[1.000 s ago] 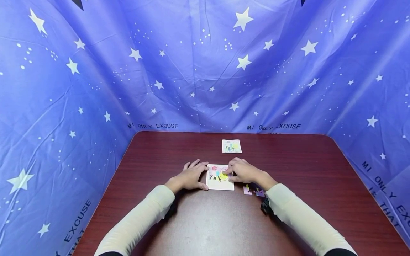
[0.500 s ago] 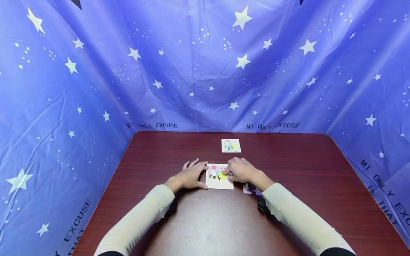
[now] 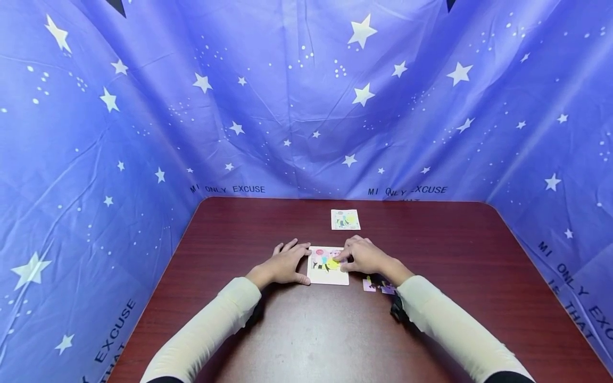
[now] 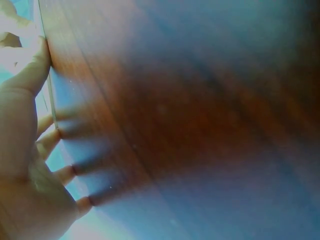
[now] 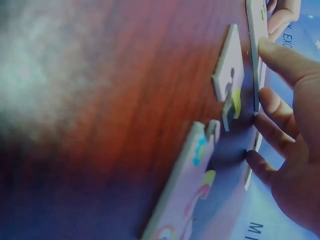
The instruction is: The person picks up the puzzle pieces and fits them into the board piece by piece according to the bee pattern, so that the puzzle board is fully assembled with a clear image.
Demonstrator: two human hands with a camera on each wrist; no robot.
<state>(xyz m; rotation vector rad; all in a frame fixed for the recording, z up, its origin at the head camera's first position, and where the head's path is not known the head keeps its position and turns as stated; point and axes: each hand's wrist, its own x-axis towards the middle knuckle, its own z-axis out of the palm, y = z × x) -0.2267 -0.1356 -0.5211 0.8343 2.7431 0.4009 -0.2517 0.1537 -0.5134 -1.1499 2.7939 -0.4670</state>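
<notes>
- Desk [image 3: 306,330], dark red wood; starry blue cloth [image 3: 287,96] behind
- Puzzle board [image 3: 328,277], centre, flat
- Left grip [image 3: 286,264]: fingers spread, touching board's left edge
- Right grip [image 3: 366,256]: on board's right side; whether pinching, cannot tell
- Loose pieces [image 3: 369,285], near right
- Picture card [image 3: 345,219], far

The tabletop [image 3: 239,223] in front of me is dark reddish-brown with visible wood grain, its 2 far corners rounded, and a pale glare [image 3: 306,335] spreads over the stretch nearer me. Near its middle, 1 puzzle board [image 3: 328,276] lies flat, bright printing over its farther part and a plain pale strip along the side toward me. Beyond that, a little to my right and apart from it, lies 1 square picture card [image 3: 345,219]. Near the board's right side I see a pink piece [image 3: 369,285] with yellow and dark markings, and beside it a purplish piece [image 3: 388,290], both flat.
</notes>
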